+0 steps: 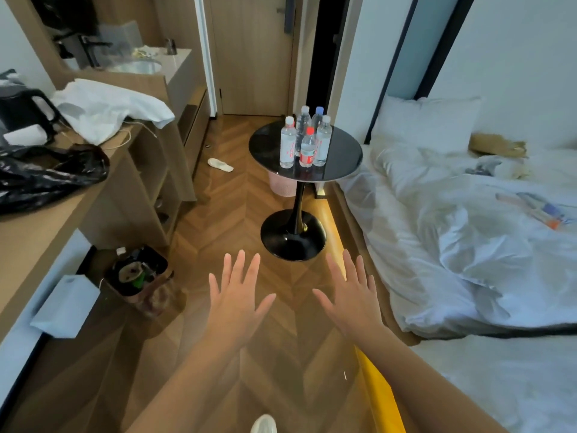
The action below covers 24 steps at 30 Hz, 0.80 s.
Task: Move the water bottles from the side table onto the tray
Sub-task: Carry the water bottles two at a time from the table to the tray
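Note:
Several clear water bottles stand upright in a tight cluster on a round black side table beside the bed. One short bottle at the front has a red cap and red label. My left hand and my right hand are held out over the wooden floor, palms down, fingers spread, holding nothing. Both hands are well short of the table, in front of its black pedestal base. No tray is in view.
A bed with rumpled white bedding fills the right. On the left, a wooden counter carries a black plastic bag, a kettle and white cloth. A full waste bin, a pink bin and a slipper are on the floor.

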Tool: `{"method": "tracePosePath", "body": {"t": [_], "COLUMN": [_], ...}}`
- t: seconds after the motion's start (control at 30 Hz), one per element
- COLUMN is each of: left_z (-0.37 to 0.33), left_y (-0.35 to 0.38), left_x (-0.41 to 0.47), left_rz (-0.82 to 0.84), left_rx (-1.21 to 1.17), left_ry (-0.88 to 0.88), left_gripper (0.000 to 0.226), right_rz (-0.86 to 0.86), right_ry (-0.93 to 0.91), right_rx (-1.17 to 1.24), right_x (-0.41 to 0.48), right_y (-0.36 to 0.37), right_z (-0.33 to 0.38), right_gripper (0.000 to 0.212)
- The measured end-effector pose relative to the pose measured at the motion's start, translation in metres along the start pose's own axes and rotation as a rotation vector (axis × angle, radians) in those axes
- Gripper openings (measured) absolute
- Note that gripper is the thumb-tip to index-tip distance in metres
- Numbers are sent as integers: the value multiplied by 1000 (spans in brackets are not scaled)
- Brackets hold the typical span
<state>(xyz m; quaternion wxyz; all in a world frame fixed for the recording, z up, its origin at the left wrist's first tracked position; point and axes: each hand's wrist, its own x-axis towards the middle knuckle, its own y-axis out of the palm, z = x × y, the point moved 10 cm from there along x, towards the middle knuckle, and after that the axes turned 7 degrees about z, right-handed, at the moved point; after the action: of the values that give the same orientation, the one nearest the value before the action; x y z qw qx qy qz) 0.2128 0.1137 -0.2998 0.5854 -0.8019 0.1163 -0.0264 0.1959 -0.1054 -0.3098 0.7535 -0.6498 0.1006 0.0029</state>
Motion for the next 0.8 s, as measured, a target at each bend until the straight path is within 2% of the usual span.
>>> {"method": "tracePosePath", "body": {"t": [0.13, 0.4, 0.8], "left_z": [-1, -8, -71], "left_y": [-12, -12, -20], "left_x": [60, 151, 327], "left_rz": [-36, 5, -50], "left_rx": [6, 11, -69], "left_ry": [31, -3, -67], "left_gripper": [78, 78, 78], "right_rz": [-7, -13, -13], "right_ry": [37, 59, -69], "right_rx": [53, 111, 146], "right_x": [49, 151, 336], "right_y": [-8, -19, -77], "right_z": [-5, -23, -80], "right_gripper": [75, 76, 74]}}
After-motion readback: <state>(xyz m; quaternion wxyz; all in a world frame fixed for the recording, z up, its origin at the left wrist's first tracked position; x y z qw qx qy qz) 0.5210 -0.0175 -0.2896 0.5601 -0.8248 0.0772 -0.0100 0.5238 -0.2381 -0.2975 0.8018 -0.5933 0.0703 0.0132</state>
